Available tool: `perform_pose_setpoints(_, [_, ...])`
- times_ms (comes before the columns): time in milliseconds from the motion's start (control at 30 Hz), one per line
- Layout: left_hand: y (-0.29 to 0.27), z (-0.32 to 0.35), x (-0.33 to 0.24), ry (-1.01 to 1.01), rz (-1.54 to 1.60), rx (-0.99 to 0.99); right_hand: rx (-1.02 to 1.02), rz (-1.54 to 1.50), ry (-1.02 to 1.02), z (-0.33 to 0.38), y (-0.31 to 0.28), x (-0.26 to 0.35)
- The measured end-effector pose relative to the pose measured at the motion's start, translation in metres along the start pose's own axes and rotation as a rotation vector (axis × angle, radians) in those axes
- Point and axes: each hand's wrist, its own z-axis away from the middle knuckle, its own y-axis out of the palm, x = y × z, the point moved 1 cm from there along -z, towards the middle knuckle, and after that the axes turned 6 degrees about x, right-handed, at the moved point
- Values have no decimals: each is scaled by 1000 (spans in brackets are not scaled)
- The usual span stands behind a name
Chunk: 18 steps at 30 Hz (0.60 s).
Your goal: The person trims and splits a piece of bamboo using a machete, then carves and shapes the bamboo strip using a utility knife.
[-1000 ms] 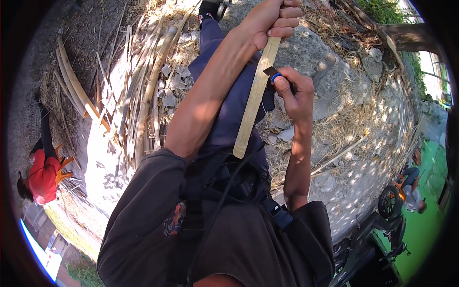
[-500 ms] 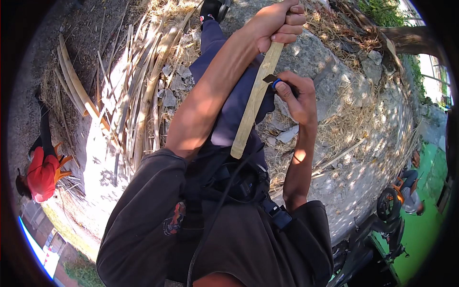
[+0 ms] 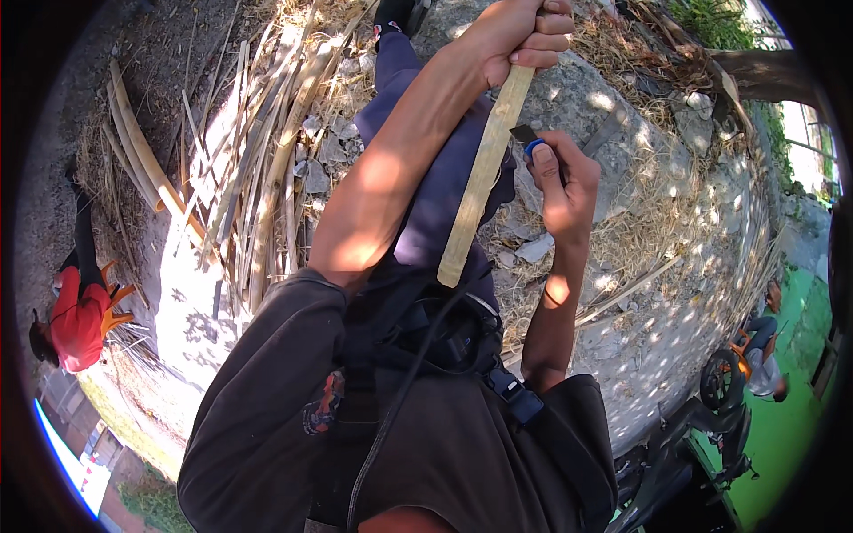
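My left hand (image 3: 526,43) is closed around the upper end of a flat, pale yellow bamboo strip (image 3: 489,169). The strip slants down toward my waist, its lower end over my lap. In my closed right hand (image 3: 569,182) is a utility knife (image 3: 533,145) with a blue collar and a short dark blade; its handle is mostly hidden by my fingers. The blade stands just to the right of the strip, apart from it, below my left hand.
Split bamboo lengths (image 3: 275,169) lie heaped at the left. A big grey rock (image 3: 604,133) sits under my hands, among shavings and rubble. A person in red (image 3: 78,324) sits at far left; another person (image 3: 764,360) and a motorcycle (image 3: 711,417) are at the right.
The knife has come away from the strip, moving to the right with my right hand. The strip's lower end has shifted slightly up and right; my left hand keeps its grip.
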Motion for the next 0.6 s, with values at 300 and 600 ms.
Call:
perform_pose_setpoints(300, [1, 2, 0, -1, -39, -56, 22, 146, -86, -5, 6, 7])
perform_pose_setpoints(600, [2, 6, -3, -2, -89, -24, 124, 135, -86, 8, 7, 18])
